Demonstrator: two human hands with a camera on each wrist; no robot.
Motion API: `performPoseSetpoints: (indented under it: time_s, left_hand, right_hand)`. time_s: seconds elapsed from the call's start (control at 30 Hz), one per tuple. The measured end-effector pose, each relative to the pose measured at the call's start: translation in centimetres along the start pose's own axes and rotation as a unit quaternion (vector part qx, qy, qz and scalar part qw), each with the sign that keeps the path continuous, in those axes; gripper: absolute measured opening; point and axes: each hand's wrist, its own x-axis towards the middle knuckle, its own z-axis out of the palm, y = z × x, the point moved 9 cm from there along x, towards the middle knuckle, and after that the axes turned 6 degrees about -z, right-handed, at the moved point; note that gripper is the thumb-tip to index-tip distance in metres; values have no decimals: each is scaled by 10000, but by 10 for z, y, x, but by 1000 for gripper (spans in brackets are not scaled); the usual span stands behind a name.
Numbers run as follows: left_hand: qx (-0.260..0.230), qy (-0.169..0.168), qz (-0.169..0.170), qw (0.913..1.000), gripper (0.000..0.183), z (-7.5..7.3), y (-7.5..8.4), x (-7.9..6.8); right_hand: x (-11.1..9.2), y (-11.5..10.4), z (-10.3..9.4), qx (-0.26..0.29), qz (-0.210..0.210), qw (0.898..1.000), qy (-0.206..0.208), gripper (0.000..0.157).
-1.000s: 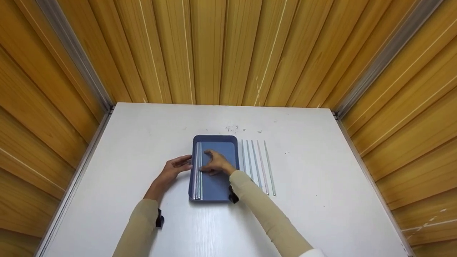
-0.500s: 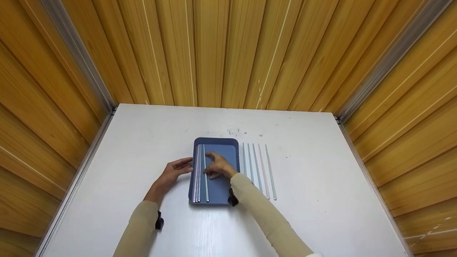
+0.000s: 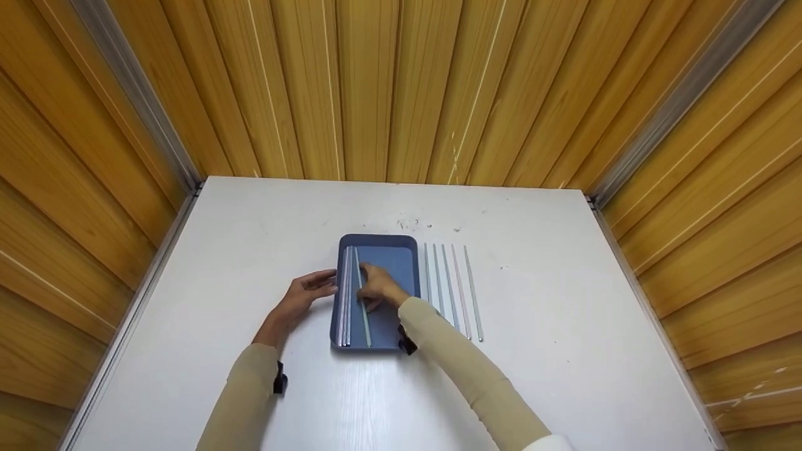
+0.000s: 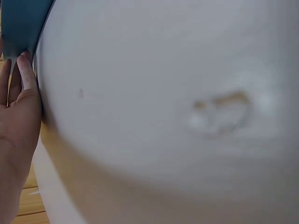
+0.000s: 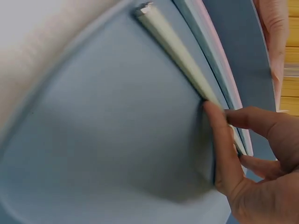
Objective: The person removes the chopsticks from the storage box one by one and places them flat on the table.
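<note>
A blue rectangular tray (image 3: 379,238) lies on the white table. My right hand (image 3: 379,285) reaches inside and pinches a pale green chopstick (image 3: 366,326) between thumb and fingers. In the right wrist view, this chopstick's (image 5: 175,49) square silver end points away from the hand (image 5: 261,163) over the tray floor. Beside it, pink and bluish chopsticks (image 5: 212,42) lie along the tray's left wall. My left hand (image 3: 305,294) touches that wall from outside with fingers extended; the left wrist view shows its fingertips (image 4: 25,70) against the tray (image 4: 23,25).
To the right of the tray, several pale chopsticks (image 3: 471,282) lie side by side on the table (image 3: 539,388), partly hidden by the right forearm. Wood-patterned walls (image 3: 366,94) enclose the table at the back and both sides.
The pale green chopstick has come apart from the others in the tray, its near end swinging right. My right hand has shifted slightly with it; the left hand keeps its place.
</note>
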Motion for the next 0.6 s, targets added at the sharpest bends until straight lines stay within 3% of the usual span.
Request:
performPoseSetpoints:
  time_s: [0.17, 0.27, 0.47, 0.6]
  left_hand:
    - [63, 78, -68, 9999, 56, -2, -2, 1]
    - [81, 21, -112, 9999, 58, 0, -6, 1]
    - [-75, -14, 19, 10000, 57, 2, -4, 2]
    - [-76, -37, 58, 9999, 56, 0, 0, 1]
  right_hand:
    - [-11, 4, -1, 1023, 375, 9937, -251, 76]
    - [-18, 8, -7, 1212, 445, 9911, -321, 74]
    - [-27, 11, -29, 1418, 497, 9872, -540, 85]
    - [-30, 5, -45, 1686, 317, 9834, -587, 83]
